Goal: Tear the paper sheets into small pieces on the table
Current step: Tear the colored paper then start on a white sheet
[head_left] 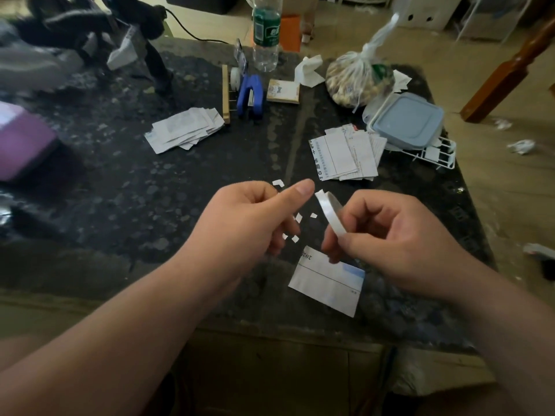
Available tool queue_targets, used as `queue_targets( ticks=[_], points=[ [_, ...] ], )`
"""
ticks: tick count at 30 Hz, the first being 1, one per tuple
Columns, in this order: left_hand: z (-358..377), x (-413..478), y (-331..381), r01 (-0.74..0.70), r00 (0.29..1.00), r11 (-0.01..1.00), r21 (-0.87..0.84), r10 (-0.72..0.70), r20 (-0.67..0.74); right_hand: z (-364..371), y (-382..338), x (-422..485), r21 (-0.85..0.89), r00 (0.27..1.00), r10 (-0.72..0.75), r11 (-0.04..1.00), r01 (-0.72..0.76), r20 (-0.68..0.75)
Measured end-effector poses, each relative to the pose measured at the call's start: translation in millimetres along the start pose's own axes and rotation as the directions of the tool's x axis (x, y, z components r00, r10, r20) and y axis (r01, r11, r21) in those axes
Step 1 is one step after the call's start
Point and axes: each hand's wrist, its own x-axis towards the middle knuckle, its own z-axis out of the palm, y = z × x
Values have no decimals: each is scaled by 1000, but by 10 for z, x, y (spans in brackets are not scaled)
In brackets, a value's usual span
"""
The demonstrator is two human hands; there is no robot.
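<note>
The right hand [390, 244] pinches a narrow folded paper strip [330, 213] between thumb and fingers near its lower end, leaving the upper end standing free above the dark surface [150, 190]. The left hand [249, 223] is just beside that free end, thumb straight and fingers curled under. Whether a scrap sits in those fingers cannot be told.

The strip looks light, thin and limp. Doubled over, it probably resists a little more than a single layer, so the tear likely goes best with both hands pinching close together at the free end. A few small torn pieces [295, 239] lie scattered on the surface under the hands and would shift at a breath.

A larger printed piece [324, 283] lies flat below the right hand. Two stacks of cut sheets wait farther back, one to the left [183, 130] and one to the right [342, 157].

Behind them stand a blue stapler [250, 96], a plastic bottle [265, 34], a knotted bag [357, 79] and a lidded container [405, 121] on a white wire rack [438, 154]. All are well apart from the hands, and nothing blocks the tearing.
</note>
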Motion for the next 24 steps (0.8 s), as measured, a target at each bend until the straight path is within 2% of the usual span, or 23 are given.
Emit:
queue_targets(
  ticks=[2, 5, 9, 13, 18, 24],
  points=[
    [-3, -9, -9, 15, 994, 988, -153, 2, 109, -6, -9, -38, 90, 997, -66, 994, 63, 29],
    [7, 2, -50, 6, 983, 972, -235, 37, 180, -4, -13, -56, 162, 993, -113, 981, 106, 31],
    [30, 7, -48, -18, 982, 955, -296, 72, 174, 6, 7, -57, 176, 989, -143, 975, 134, 40],
    [48, 14, -37, -50, 983, 948, -314, 102, 152, 29, 18, -64, 236, 992, -116, 966, 102, 47],
    [64, 7, -47, -117, 983, 941, -318, 155, 95, 144, 1, -60, 455, 996, -60, 890, 25, 62],
    [74, -23, -65, -165, 964, 918, -361, 227, 135, 303, -33, 17, 545, 999, -28, 837, 44, -38]
  ],
)
